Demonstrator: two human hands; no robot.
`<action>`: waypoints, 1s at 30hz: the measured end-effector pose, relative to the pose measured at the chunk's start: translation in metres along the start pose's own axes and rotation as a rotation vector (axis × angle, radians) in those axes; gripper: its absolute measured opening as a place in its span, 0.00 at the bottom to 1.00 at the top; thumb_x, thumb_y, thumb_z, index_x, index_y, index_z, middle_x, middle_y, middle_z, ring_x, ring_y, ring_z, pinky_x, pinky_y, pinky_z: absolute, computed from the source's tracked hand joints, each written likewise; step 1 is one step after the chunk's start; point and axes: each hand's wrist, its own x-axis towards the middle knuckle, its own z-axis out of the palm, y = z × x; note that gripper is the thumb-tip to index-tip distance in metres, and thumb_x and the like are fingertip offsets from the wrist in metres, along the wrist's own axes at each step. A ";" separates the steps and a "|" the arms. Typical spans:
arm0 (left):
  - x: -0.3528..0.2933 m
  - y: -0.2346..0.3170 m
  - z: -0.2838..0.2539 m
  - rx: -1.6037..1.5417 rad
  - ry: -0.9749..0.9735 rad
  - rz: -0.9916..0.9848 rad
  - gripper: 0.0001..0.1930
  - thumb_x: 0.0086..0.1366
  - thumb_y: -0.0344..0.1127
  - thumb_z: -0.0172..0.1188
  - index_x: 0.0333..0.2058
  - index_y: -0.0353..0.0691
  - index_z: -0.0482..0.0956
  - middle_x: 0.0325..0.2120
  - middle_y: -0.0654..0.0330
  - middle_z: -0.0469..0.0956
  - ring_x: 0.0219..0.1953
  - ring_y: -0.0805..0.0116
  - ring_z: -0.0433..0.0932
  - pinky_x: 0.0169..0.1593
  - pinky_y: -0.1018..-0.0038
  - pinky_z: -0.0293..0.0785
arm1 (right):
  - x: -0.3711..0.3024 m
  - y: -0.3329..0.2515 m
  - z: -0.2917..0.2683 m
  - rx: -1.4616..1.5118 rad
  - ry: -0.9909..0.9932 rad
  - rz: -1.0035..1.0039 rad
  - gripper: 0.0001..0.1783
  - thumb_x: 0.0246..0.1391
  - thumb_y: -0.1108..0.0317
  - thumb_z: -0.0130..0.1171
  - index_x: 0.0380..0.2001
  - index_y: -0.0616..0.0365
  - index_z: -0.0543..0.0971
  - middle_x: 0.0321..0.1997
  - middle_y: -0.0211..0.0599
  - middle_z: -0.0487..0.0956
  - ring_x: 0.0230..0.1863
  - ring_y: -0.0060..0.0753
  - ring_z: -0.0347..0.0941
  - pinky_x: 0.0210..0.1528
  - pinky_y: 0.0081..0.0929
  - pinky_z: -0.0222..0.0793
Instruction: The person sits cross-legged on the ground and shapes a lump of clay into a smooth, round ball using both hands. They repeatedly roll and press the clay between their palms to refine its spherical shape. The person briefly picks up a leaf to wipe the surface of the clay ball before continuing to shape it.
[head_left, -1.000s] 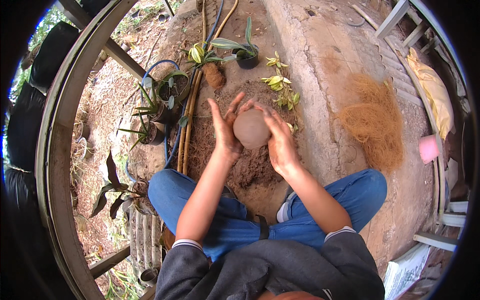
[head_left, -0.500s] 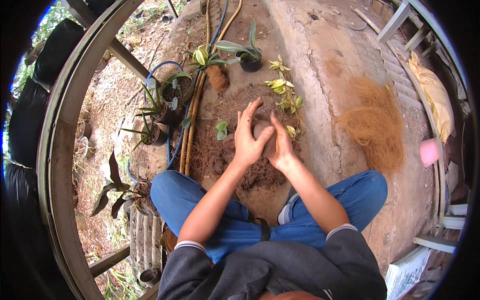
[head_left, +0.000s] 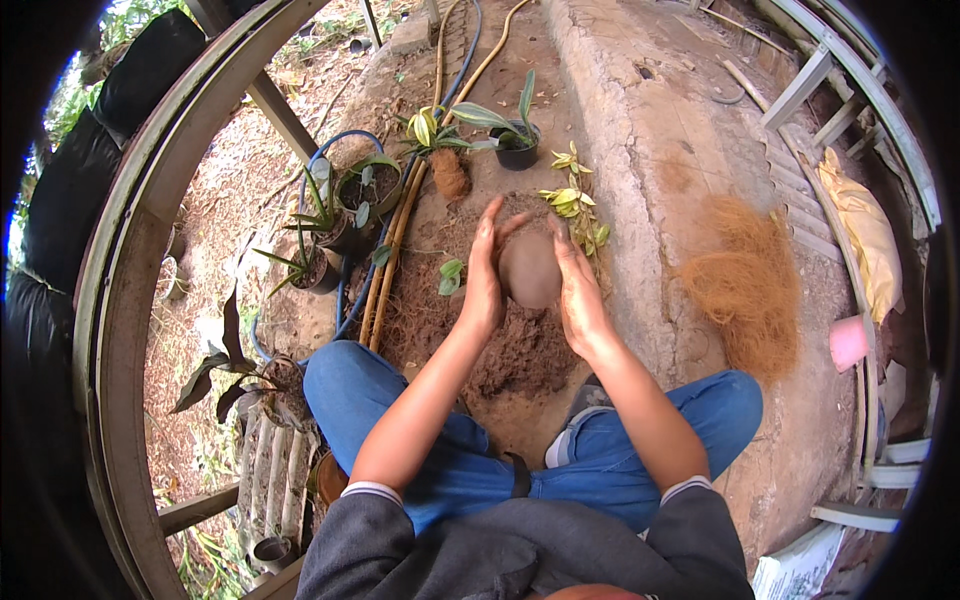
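A smooth, round, grey-brown soil ball (head_left: pixel 531 271) sits between my palms, slightly blurred, above a mound of dark loose soil (head_left: pixel 515 358). My left hand (head_left: pixel 487 268) presses along its left side, fingers pointing away from me. Against the right side lies my right hand (head_left: pixel 577 280), its fingers fairly straight. A small green-leaved cutting (head_left: pixel 451 277) is left of my left hand. Beyond my right hand lies a stem with yellow-green leaves (head_left: pixel 568 202). Farther off, a plant with yellowish leaves has its root end in a brown fibre-wrapped ball (head_left: pixel 451 175).
Orange-brown coconut fibre (head_left: pixel 745 285) is heaped on the concrete to the right. A black pot with a long-leaved plant (head_left: pixel 517 152) stands beyond the soil. Several potted plants (head_left: pixel 322 270) and hoses (head_left: pixel 392 250) line the left, beside a metal frame (head_left: pixel 130 240).
The hands have parted slightly and turned to the ball's two sides, so more of it shows. It now sits a little nearer to me. The view has shifted slightly.
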 end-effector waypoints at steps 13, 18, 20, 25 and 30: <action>-0.008 0.003 0.001 -0.054 -0.032 -0.200 0.40 0.63 0.69 0.34 0.62 0.42 0.57 0.56 0.49 0.63 0.57 0.57 0.65 0.58 0.63 0.63 | 0.001 0.002 0.000 0.067 -0.018 0.026 0.23 0.59 0.53 0.53 0.44 0.63 0.76 0.38 0.37 0.79 0.46 0.25 0.70 0.52 0.25 0.62; -0.007 -0.022 -0.001 0.454 -0.120 0.474 0.41 0.62 0.68 0.38 0.62 0.39 0.57 0.62 0.50 0.57 0.65 0.54 0.54 0.65 0.63 0.49 | 0.005 0.014 0.004 -0.063 0.048 -0.149 0.26 0.58 0.52 0.54 0.48 0.64 0.72 0.42 0.37 0.78 0.53 0.28 0.68 0.57 0.29 0.60; -0.008 -0.029 -0.008 0.677 -0.065 0.586 0.40 0.63 0.65 0.39 0.63 0.39 0.55 0.64 0.52 0.52 0.68 0.53 0.44 0.67 0.59 0.38 | 0.003 0.026 -0.005 -0.130 0.028 -0.005 0.24 0.56 0.53 0.57 0.44 0.65 0.75 0.43 0.36 0.79 0.48 0.31 0.72 0.54 0.28 0.62; -0.003 -0.015 -0.006 0.373 0.054 0.132 0.40 0.64 0.66 0.36 0.61 0.36 0.56 0.63 0.49 0.53 0.65 0.53 0.52 0.64 0.56 0.50 | 0.008 0.022 -0.017 0.076 -0.043 0.281 0.22 0.57 0.53 0.55 0.41 0.64 0.77 0.44 0.38 0.78 0.45 0.30 0.72 0.50 0.25 0.64; -0.003 0.005 0.012 -0.102 0.179 -0.123 0.45 0.58 0.74 0.35 0.60 0.40 0.55 0.58 0.47 0.58 0.60 0.56 0.59 0.56 0.57 0.65 | 0.003 0.005 -0.007 0.126 -0.200 -0.024 0.24 0.58 0.49 0.51 0.42 0.61 0.77 0.45 0.37 0.77 0.53 0.30 0.68 0.54 0.33 0.65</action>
